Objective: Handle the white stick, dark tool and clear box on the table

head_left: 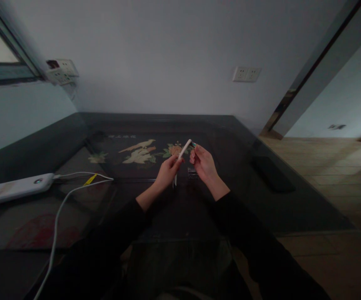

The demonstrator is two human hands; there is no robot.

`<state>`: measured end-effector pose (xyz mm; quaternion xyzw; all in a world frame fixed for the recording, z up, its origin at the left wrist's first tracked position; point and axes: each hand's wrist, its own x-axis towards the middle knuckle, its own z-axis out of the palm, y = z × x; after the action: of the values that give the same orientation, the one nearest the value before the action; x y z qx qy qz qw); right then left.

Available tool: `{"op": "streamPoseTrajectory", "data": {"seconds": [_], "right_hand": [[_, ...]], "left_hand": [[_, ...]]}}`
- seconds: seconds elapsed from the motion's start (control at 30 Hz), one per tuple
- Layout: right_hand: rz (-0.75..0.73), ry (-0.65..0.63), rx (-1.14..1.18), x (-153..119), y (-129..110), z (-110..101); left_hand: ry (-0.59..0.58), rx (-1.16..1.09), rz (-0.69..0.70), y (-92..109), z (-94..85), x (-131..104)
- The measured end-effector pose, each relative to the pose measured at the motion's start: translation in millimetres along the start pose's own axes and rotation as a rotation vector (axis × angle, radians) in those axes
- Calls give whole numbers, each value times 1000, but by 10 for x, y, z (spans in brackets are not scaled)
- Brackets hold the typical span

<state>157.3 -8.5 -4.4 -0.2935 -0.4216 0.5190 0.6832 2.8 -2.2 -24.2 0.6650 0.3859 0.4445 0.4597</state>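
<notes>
first inspector: state the support.
second inspector: one table, dark and glossy, its far edge by the wall. printed decoration noted: a bird, flowers and pale characters (too blurred to read).
first inspector: left side?
second inspector: one white oblong device, lying lengthwise. a white cable joins its inner end, loops over the tabletop and runs to the near edge; a yellow tag sits on it. a red patch shows on the surface nearer the front.
first inspector: middle and right?
second inspector: near the middle, one small see-through item, kind undetermined. at right, one flat dark slab, lying aslant, well apart from the rest.
</notes>
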Motion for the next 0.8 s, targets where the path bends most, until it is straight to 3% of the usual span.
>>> {"op": "streamPoseTrajectory", "data": {"seconds": [0.63, 0.8], "right_hand": [[5, 38, 15, 14, 19, -52], [-5, 20, 31, 14, -1, -56]], "left_hand": [[-155, -53, 51, 109, 79, -87], [-135, -46, 43, 93, 65, -68]]}}
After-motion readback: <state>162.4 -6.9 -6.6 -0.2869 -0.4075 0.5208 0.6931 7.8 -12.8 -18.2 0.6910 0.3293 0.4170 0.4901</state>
